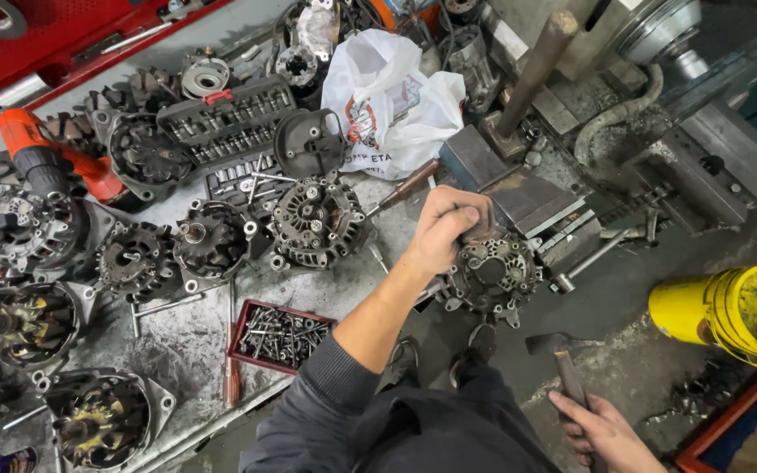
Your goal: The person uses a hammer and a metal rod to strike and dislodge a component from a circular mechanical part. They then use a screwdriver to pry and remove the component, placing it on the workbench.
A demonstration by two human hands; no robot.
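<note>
An alternator housing (494, 273) is gripped at the bench (186, 337) edge by the left hand (445, 229); a hammer (562, 363) is clasped by the right hand (604, 431)

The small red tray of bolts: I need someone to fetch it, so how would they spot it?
Start at the cluttered metal workbench. Near its front edge, just left of the person's outstretched forearm, sits the red tray. It alone is a shallow rectangular box of loose bolts; its neighbours are round alternator housings.
</note>
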